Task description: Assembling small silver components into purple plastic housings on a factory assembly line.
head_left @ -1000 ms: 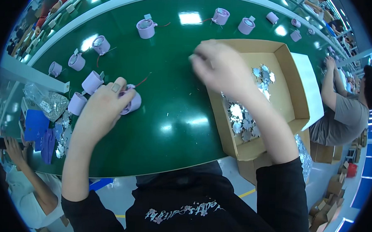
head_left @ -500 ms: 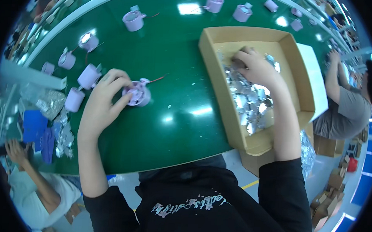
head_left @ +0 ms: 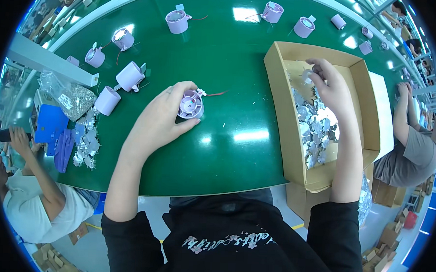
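My left hand (head_left: pixel 159 116) is closed round the side of a lilac fan housing (head_left: pixel 197 111), a short cylinder standing on the green table with its spoked, hubbed end up. A thin red wire (head_left: pixel 216 93) runs off its upper right side. Over the open cardboard box (head_left: pixel 283 109) on the right, my right hand (head_left: pixel 333 87) pinches a small flat silver metal piece (head_left: pixel 306 75) between thumb and fingers. Below that hand, a heap of similar silver pieces (head_left: pixel 315 135) lies in the box.
More lilac housings, such as this one (head_left: pixel 177 22), stand or lie along the far and left table. A plastic bag of small parts (head_left: pixel 76 100), blue pouches (head_left: pixel 50 124) and loose silver pieces (head_left: pixel 86 140) lie left. A metal post (head_left: pixel 51 58) juts in there. Co-workers sit at both sides.
My right hand has lifted out of the heap, now with a silver piece at its fingertips. My left hand has closed further round the housing. The whole view has shifted.
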A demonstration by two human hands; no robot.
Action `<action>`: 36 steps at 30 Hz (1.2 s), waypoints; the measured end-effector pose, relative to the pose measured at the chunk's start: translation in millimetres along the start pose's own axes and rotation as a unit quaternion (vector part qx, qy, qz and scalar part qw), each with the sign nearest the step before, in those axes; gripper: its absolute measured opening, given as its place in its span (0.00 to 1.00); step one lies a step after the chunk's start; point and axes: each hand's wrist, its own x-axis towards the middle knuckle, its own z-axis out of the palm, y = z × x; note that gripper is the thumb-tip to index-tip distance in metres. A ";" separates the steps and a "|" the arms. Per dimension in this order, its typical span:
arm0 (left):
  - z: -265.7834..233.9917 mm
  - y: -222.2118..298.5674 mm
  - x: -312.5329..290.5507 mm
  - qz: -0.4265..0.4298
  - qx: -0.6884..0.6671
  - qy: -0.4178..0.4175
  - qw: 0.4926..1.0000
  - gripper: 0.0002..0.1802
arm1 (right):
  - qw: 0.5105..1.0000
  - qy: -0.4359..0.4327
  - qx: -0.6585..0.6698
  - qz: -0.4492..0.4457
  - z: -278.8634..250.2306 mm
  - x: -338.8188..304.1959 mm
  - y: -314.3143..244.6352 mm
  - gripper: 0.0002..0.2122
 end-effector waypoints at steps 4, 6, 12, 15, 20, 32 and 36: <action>9.5 -8.8 -16.2 0.043 -0.023 0.063 0.997 0.35 | 0.999 -0.037 -0.008 -0.010 16.5 4.4 -9.7 0.13; 9.7 -3.3 -21.7 0.070 -0.021 0.096 0.993 0.33 | 0.997 -0.044 -0.046 -0.043 13.9 2.8 5.5 0.13; -26.7 2.3 -64.8 0.020 0.022 0.183 0.983 0.34 | 0.994 -0.097 -0.053 0.000 12.9 -2.3 11.1 0.14; -38.7 -6.3 -94.0 -0.075 0.018 0.215 0.974 0.33 | 0.991 -0.114 -0.074 -0.008 11.3 -1.5 8.7 0.14; -21.2 -18.0 -106.9 -0.147 0.006 0.208 0.967 0.36 | 0.992 -0.040 -0.114 -0.047 9.0 -8.9 8.9 0.18; 14.9 63.5 0.8 0.168 -0.073 0.231 0.955 0.46 | 0.978 -0.098 0.110 -0.149 27.6 -56.4 -151.3 0.31; -41.6 39.6 -4.4 0.094 0.085 0.199 0.972 0.37 | 0.988 0.147 0.046 0.015 -54.6 -28.0 -50.8 0.20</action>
